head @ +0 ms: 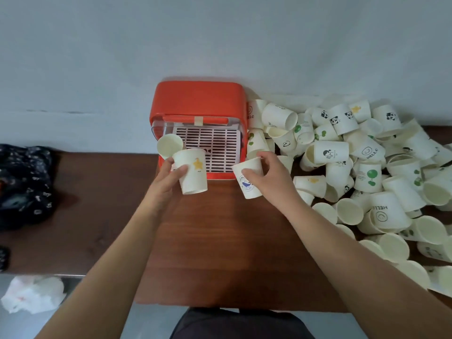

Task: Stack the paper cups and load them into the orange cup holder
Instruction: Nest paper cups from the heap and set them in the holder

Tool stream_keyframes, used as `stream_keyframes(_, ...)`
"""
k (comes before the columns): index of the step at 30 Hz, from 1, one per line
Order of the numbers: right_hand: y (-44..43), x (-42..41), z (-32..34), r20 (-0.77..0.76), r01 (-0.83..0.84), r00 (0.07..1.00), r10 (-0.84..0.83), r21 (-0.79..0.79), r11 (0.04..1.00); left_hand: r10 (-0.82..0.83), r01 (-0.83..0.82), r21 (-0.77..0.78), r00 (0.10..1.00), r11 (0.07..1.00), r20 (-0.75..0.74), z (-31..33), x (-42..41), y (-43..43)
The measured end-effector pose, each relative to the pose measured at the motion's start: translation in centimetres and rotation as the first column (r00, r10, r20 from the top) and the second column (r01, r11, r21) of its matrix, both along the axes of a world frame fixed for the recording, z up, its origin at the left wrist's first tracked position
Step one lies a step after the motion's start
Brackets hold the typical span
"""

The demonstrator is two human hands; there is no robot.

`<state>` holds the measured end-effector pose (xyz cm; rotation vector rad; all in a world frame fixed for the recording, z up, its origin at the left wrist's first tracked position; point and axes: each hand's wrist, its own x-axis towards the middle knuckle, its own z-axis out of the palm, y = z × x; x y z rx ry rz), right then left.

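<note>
Dark cloth (24, 182) at the brown table's (220, 241) left edge. Left hand (171, 176) curled round star cup (193, 171), just before orange cup holder (198, 99) at back edge against the wall (220, 33). Right hand (269, 176) grips whale cup (247, 182). Loose cup pile (367, 155) covers right side.

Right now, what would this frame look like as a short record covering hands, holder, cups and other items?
left hand: grips star cup
right hand: grips whale cup
holder: orange, against wall, grille showing at front
third cup: at holder's front left corner, mouth toward camera; cannot tell whether it is held or resting
cup pile: loose, unstacked, right of holder
table: brown wood
other: dark cloth far left; white bag lower left
</note>
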<state>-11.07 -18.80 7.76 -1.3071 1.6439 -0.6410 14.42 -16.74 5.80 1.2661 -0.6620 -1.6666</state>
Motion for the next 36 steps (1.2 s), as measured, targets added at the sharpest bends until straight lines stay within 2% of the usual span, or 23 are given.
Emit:
stream_keyframes(4,-0.4,4.4,0.7,0.059,-0.004,0.998,0.003,0.010,1.000,0.168,-0.167,-0.093,0.986,0.981,-0.001,1.4,5.8,-1.6)
stream_keyframes(7,-0.6,6.9,0.7,0.070,0.000,0.998,0.000,-0.004,1.000,0.218,-0.196,-0.165,0.967,0.967,0.130,2.0,8.7,-3.3)
stream_keyframes(12,-0.8,9.1,0.5,0.072,0.039,0.997,-0.038,-0.009,0.999,0.133,-0.010,-0.277,0.894,0.961,0.428,1.4,9.2,-5.3)
stream_keyframes(16,-0.4,9.8,0.1,0.091,0.103,0.991,-0.102,-0.010,0.995,0.106,0.061,-0.304,0.857,0.951,0.504,-0.5,8.3,-6.1)
stream_keyframes(18,-0.4,9.9,0.0,0.105,0.136,0.985,-0.134,-0.008,0.991,0.071,0.137,-0.291,0.794,0.947,0.604,-1.7,8.3,-6.4)
stream_keyframes(21,-0.8,10.1,-0.3,0.143,0.171,0.975,-0.167,-0.013,0.985,-0.005,0.260,-0.218,0.654,0.941,0.756,-3.5,8.4,-7.1)
stream_keyframes(24,-1.4,10.8,-0.2,0.185,0.198,0.965,-0.186,-0.047,0.979,-0.141,0.388,-0.084,0.517,0.918,0.844,-4.7,9.0,-7.6)
stream_keyframes(27,-2.6,12.1,-0.1,0.247,0.204,0.953,-0.176,-0.093,0.975,-0.269,0.472,-0.007,0.514,0.882,0.815,-5.1,9.4,-7.6)
stream_keyframes(30,-4.0,13.8,0.1,0.281,0.165,0.953,-0.117,-0.156,0.974,-0.286,0.478,-0.008,0.539,0.878,0.792,-5.7,10.0,-7.8)
stream_keyframes(33,-5.0,15.6,0.0,0.314,0.162,0.945,-0.088,-0.215,0.963,-0.260,0.399,-0.055,0.691,0.915,0.674,-5.4,10.3,-7.8)
stream_keyframes(36,-5.5,17.0,-1.1,0.223,0.101,0.974,-0.041,-0.266,0.959,-0.205,0.259,-0.028,0.821,0.965,0.533,-4.6,10.1,-7.4)
